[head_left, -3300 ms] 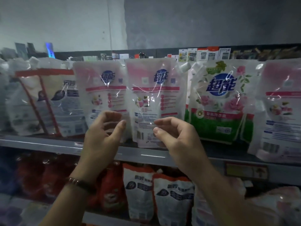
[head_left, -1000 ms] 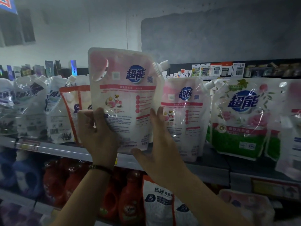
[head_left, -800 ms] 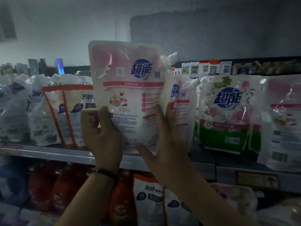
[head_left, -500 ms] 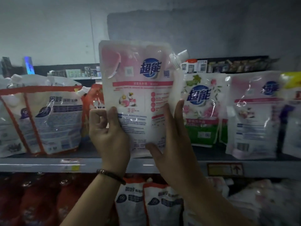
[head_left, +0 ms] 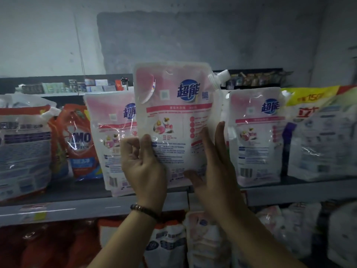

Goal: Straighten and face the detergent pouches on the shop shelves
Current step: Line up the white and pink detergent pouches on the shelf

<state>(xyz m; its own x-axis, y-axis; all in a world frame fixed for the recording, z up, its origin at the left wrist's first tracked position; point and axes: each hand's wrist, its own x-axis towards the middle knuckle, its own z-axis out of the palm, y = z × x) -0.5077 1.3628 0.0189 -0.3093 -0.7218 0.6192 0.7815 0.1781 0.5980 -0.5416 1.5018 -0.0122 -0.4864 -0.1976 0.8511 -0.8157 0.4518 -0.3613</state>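
We hold the pink pouch (head_left: 177, 120) upright above the shelf (head_left: 87, 207), left hand (head_left: 143, 163) gripping its left edge, right hand (head_left: 216, 171) flat against its right

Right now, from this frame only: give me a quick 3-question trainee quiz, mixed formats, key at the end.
1. True or false: both the left hand and the right hand touch the held pouch.
2. Multiple choice: the held pouch's spout cap sits at its A) top left corner, B) top right corner, C) bottom right corner.
3. Fill in: the orange pouch standing on the shelf, left of the pink ones, reads ____.

Key: 1 true; 2 B; 3 OMO.
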